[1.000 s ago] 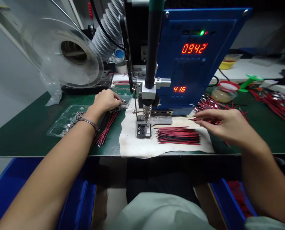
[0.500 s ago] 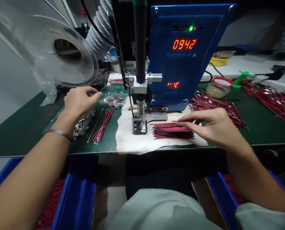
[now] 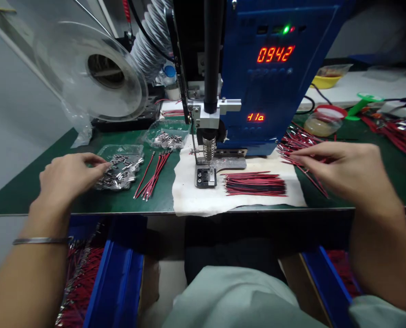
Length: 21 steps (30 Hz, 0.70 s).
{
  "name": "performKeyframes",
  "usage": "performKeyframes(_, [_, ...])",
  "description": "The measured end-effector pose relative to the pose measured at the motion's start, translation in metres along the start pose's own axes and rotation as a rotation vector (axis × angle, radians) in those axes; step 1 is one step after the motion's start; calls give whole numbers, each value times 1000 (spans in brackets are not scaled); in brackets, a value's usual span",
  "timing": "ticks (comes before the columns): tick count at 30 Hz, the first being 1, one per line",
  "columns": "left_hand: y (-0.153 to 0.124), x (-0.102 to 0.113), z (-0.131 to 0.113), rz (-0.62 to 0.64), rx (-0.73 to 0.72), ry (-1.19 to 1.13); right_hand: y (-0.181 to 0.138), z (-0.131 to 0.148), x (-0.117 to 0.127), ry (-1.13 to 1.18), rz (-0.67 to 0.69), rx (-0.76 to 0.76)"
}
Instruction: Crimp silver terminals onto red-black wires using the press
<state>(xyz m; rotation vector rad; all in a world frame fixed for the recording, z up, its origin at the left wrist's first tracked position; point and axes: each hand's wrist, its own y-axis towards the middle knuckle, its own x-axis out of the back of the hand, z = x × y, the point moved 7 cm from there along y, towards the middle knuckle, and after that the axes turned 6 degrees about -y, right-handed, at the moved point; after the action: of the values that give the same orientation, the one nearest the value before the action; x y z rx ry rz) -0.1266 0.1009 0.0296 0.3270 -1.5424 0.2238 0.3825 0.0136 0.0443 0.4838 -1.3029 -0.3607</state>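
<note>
My left hand (image 3: 71, 175) is at the left edge of a clear plastic bag of small metal terminals (image 3: 120, 171), thumb and forefinger pinched together; whatever is between them is too small to make out. On the right, my right hand (image 3: 346, 171) has its thumb and forefinger closed at the near end of a loose pile of red and black wires (image 3: 300, 136). Its fingertips touch the pile, but I cannot see what they hold. Between the hands, a neat row of red and black wires (image 3: 255, 184) lies on a white cloth (image 3: 203, 205), beside a small black fixture (image 3: 205, 177).
A blue machine (image 3: 274, 86) with lit red digits stands behind the fixture, its spring-wrapped tip (image 3: 208, 150) above it. Several finished wires (image 3: 155, 175) and a second terminal bag (image 3: 168, 136) lie left. A clear reel (image 3: 96, 73) stands back left; blue bins (image 3: 117, 282) sit below.
My left hand has come down and left, from above the terminal bags to the nearer bag's edge. My right hand has left the wire row and moved right to the loose pile.
</note>
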Motion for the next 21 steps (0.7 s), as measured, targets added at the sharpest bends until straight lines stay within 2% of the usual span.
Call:
performKeyframes(2, [-3,-2,-1,-2,-30,27,5,-40,-7,-122,-20,-111])
performKeyframes(4, [-4,-8,-5,48,-60,70,11,-68,-16,-181,-23,-170])
performKeyframes(7, [-4,-12,-12,85,-86,88,20,-78,-30,-270,48,-181])
performKeyframes(10, [-4,-14,-19,101,-109,35,22,-50,-25,-282,-9,-132])
performKeyframes(12, [-4,-14,-22,109,-118,8,23,-15,-25,-138,33,-18])
performKeyframes(14, [-2,-15,-23,120,-122,-8,24,26,-35,113,209,161])
performKeyframes(16, [0,-16,-23,134,-124,-30,26,62,-49,227,417,333])
performKeyframes(18, [0,-17,-21,144,-123,-46,32,88,-61,202,517,498])
performKeyframes(21, [-3,-16,-21,140,-125,-61,44,105,-81,141,622,603])
